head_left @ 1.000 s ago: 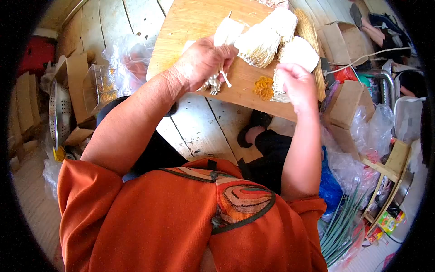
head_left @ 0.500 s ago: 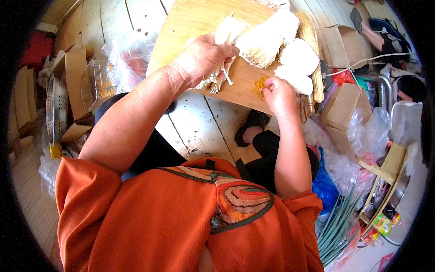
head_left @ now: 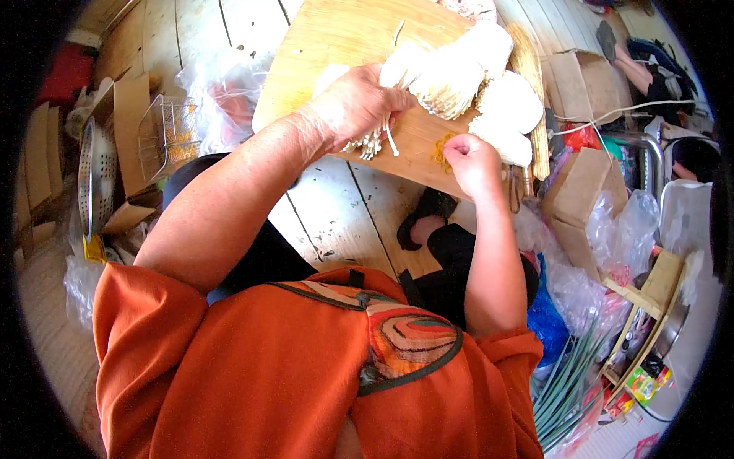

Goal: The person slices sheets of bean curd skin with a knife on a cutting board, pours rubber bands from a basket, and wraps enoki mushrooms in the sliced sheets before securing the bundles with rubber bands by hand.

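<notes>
My left hand [head_left: 359, 105] is closed around a bunch of enoki mushrooms [head_left: 401, 66], whose thin white stems stick out above and below the fingers. One stem hangs loose under the hand. At the near edge of the wooden board [head_left: 325, 46], my right hand [head_left: 475, 167] has thumb and forefinger pinched together beside a small pile of yellow rubber bands [head_left: 441, 153]. Whether a band is between those fingertips is too small to see. More white enoki bunches [head_left: 453, 86] lie piled between and beyond the hands.
A straw brush [head_left: 527, 92] lies along the board's right edge. Left are a wire basket [head_left: 170, 138], a metal colander [head_left: 96, 180] and a plastic bag [head_left: 222, 107]. Right are cardboard [head_left: 585, 195], green onions [head_left: 567, 390] and a wooden rack [head_left: 650, 306]. Another person's leg [head_left: 633, 70] shows at upper right.
The view has shifted slightly. My left hand has turned a little over the enoki bunch, and my right fingertips stay by the rubber bands.
</notes>
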### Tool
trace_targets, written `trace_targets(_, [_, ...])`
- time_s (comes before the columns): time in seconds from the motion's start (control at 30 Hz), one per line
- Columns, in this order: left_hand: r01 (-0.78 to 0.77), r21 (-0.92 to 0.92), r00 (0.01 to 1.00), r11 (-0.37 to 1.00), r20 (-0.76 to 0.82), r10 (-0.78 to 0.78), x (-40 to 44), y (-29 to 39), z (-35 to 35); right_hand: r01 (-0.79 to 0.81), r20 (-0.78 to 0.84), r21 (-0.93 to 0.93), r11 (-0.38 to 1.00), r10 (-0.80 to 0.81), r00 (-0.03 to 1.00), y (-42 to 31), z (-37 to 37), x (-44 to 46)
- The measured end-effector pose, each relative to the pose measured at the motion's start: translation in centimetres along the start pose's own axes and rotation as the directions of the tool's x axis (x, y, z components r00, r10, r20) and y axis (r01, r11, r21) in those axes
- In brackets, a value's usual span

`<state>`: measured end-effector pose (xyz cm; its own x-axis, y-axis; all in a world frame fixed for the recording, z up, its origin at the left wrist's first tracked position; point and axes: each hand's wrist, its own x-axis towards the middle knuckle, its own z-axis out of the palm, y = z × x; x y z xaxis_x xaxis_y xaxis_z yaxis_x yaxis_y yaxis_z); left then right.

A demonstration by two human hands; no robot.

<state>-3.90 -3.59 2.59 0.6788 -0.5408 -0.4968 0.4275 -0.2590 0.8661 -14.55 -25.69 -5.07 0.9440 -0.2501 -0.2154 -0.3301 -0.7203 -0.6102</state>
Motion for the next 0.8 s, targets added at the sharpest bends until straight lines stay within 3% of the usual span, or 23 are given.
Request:
trace_targets(0.07, [-0.046,-0.037,0.999,0.998,-0.016,0.045,0.1,-0.8,0.6,-0.264,0.117,0.32,0.91,0.238,0.964,-1.3,-0.8,0.1])
trace_targets(0.13, [-0.093,-0.075,0.995,0.993,-0.034,0.091,0.4,-1.6,1.0,-0.313,0.134,0.409,0.857,0.283,0.95,-3.4,-1.7,-0.3])
trace_targets(0.2, [-0.049,0.071,0.998,0.996,0.051,0.045,0.5,-1.8,1.1,-0.358,0.158,0.491,0.794,0.324,0.933,-4.5,-2.3,-0.6])
trace_targets(0.27, [-0.031,0.063,0.999,0.998,0.036,0.029,0.3,-1.6,1.8,-0.389,0.265,0.704,0.594,0.288,0.92,-5.0,-2.4,-0.8])
trace_targets(0.4, [-0.042,0.013,0.991,0.999,0.131,0.04,0.0,-1.3,2.4,-0.361,0.309,0.776,0.517,0.188,0.932,-6.6,-2.6,-1.9])
trace_targets(0.47, [-0.08,0.126,0.993,0.989,0.096,0.068,0.3,-1.5,2.5,-0.373,0.349,0.816,0.44,0.139,0.927,-7.1,-2.8,-2.2])
trace_targets(0.53, [-0.06,0.173,0.997,0.983,0.061,0.05,0.6,-1.6,2.4,-0.355,0.349,0.823,0.443,0.098,0.932,-6.9,-2.8,-2.3])
trace_targets(0.6, [-0.038,0.219,0.999,0.975,0.024,0.034,0.7,-1.5,2.2,-0.231,0.26,0.903,0.361,-0.032,0.965,-7.4,-2.7,-2.7])
trace_targets(0.67, [-0.061,0.235,0.998,0.97,0.004,0.062,0.6,-1.5,2.2,-0.188,0.203,0.941,0.281,-0.025,0.979,-8.1,-2.7,-3.2])
trace_targets(0.73, [-0.067,0.226,0.998,0.972,0.016,0.065,0.7,-1.4,2.2,-0.347,0.346,0.938,0.029,-0.178,0.921,-7.7,-2.9,-3.4])
trace_targets(0.77, [-0.072,0.216,0.997,0.974,0.03,0.068,0.8,-1.3,2.2,-0.395,0.395,0.918,0.046,-0.211,0.894,-7.4,-2.5,-3.4])
trace_targets(0.8, [-0.074,0.215,0.997,0.974,0.031,0.069,0.6,-1.1,2.3,-0.47,0.478,0.878,0.09,-0.145,0.866,-7.5,-2.4,-3.6])
